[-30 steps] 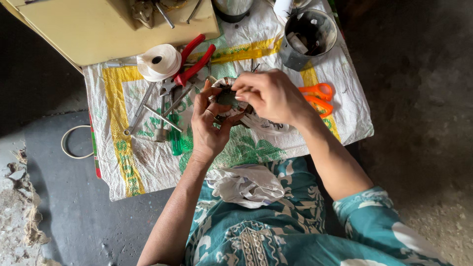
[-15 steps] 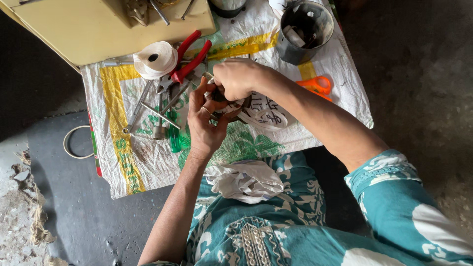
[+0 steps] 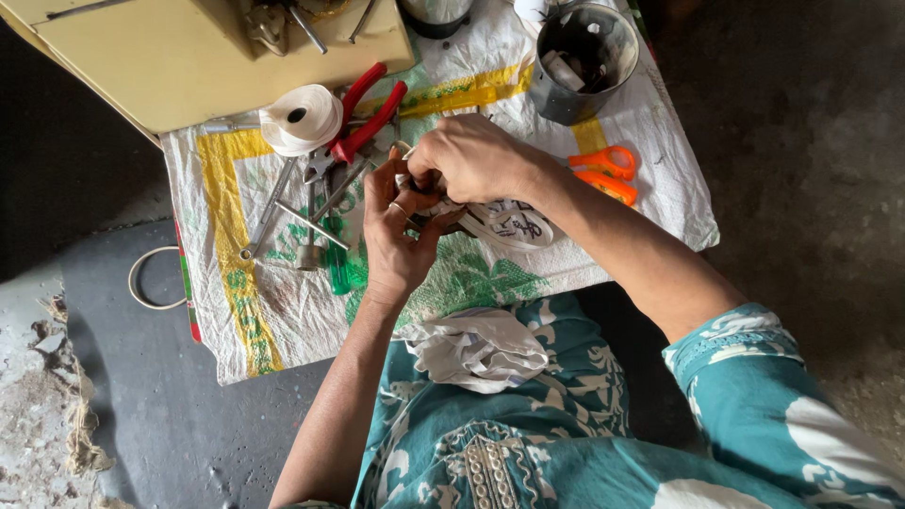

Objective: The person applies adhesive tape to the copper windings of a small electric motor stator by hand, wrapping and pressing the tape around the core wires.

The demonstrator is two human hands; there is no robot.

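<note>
Head view is filled at its lower edge by a teal patterned garment (image 3: pixel 566 443), and a crumpled white cloth (image 3: pixel 481 347) is seen lying on the lap. Above it, a woven sack sheet (image 3: pixel 255 311) in white, yellow and green is spread as the worktop cover, and a cream-coloured box (image 3: pixel 189 57) is set at its far left corner. A dark metal tin (image 3: pixel 584 61) holding small parts is placed at the far right corner. A roll of white tape (image 3: pixel 302 118) is seen near the far left edge, with red-handled pliers (image 3: pixel 368 113) just beside it and a cluster of metal tools (image 3: pixel 302 212) spread below them. Orange-handled scissors (image 3: pixel 603 172) are laid near the right edge. At the middle of the sheet the left hand (image 3: pixel 401 236) and the right hand (image 3: pixel 471 160) are brought together, both closed on a small dark part (image 3: pixel 424 200) held between the fingers; its shape cannot be told. A white oval piece with dark markings (image 3: pixel 514 226) is seen just under the right wrist, on the sheet.
</note>
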